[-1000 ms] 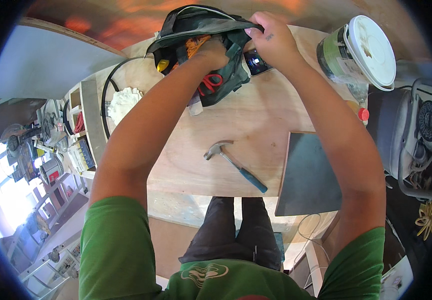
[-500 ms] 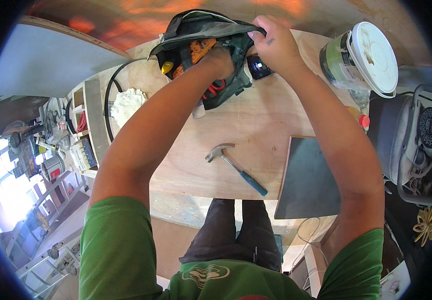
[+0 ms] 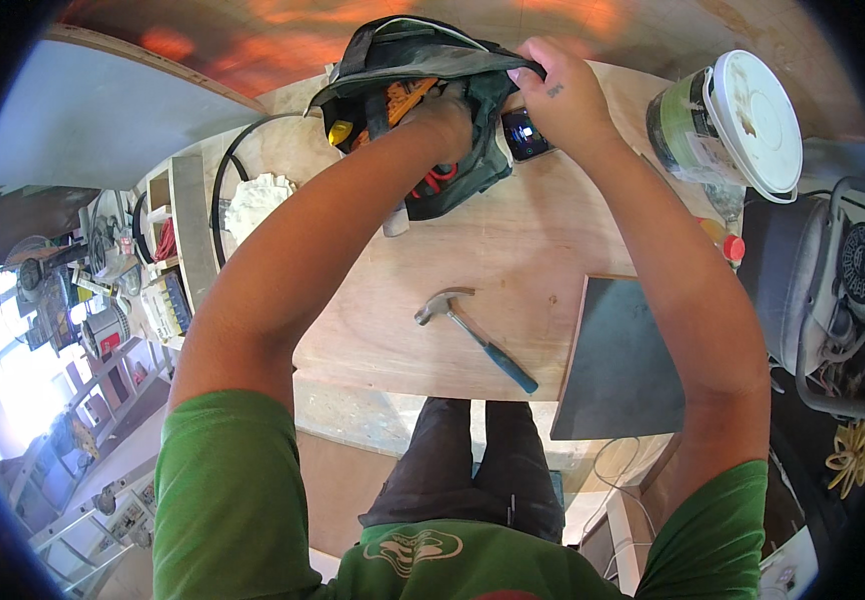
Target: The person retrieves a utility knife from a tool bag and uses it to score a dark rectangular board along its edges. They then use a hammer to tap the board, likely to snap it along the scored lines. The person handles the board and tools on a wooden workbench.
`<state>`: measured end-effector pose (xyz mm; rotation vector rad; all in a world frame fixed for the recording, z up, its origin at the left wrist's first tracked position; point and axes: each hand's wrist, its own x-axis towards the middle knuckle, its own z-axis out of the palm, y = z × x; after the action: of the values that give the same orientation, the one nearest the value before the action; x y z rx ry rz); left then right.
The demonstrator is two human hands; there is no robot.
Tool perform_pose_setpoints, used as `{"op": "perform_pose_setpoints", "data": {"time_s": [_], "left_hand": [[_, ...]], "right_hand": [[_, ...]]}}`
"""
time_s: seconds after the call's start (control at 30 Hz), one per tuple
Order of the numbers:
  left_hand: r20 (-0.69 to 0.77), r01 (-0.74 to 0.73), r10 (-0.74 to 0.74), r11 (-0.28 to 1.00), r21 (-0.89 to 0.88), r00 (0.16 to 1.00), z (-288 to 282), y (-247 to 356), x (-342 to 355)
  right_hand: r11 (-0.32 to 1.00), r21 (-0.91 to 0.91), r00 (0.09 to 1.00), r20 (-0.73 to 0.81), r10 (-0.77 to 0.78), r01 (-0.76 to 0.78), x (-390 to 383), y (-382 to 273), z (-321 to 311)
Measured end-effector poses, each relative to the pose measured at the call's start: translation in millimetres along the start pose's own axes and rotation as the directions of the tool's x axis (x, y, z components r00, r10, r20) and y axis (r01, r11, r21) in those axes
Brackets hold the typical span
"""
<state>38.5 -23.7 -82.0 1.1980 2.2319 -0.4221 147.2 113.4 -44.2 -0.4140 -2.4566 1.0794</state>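
Note:
A black tool bag (image 3: 463,190) stands with its mouth spread at the far side of the wooden table. My left hand (image 3: 445,128) reaches down inside it, and its fingers are hidden among the contents. Beside that hand lie an orange tool (image 3: 408,98), something with a yellow end (image 3: 340,131) and red handles (image 3: 437,180). The upper right rim of the bag is pinched in my right hand (image 3: 559,92), thumb against the fabric. A claw hammer (image 3: 481,340) with a teal grip rests nearer to me on the table.
A phone (image 3: 525,135) lies right of the bag. Farther right stands a lidded white bucket (image 3: 756,125), with a red-capped bottle (image 3: 733,247) below it. A dark grey panel (image 3: 618,365) overhangs the near edge. White cloth (image 3: 258,203) and black hose (image 3: 219,205) lie left.
My left hand has shifted slightly inside the bag. The right hand, still on the rim, has moved a little right, and the bag's edge with it.

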Motion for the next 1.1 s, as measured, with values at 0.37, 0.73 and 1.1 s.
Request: {"op": "perform_pose_setpoints", "data": {"time_s": [0.37,0.73,1.1], "left_hand": [[0.102,-0.111,0.097,0.982,0.150,0.990,14.5,-16.5,35.0],[0.072,-0.143,0.141,0.989,0.025,0.987,-5.6,-6.5,54.2],[-0.113,0.027,-0.057,0.968,-0.249,0.992,13.7,-7.9,61.6]], "right_hand": [[0.989,-0.130,0.990,-0.118,-0.080,0.064,7.8,-11.9,1.4],[0.836,0.157,0.817,-0.181,0.548,-0.526,-30.4,-20.5,45.3],[0.824,-0.023,0.824,0.013,0.566,-0.566,-7.9,-2.8,33.9]]}}
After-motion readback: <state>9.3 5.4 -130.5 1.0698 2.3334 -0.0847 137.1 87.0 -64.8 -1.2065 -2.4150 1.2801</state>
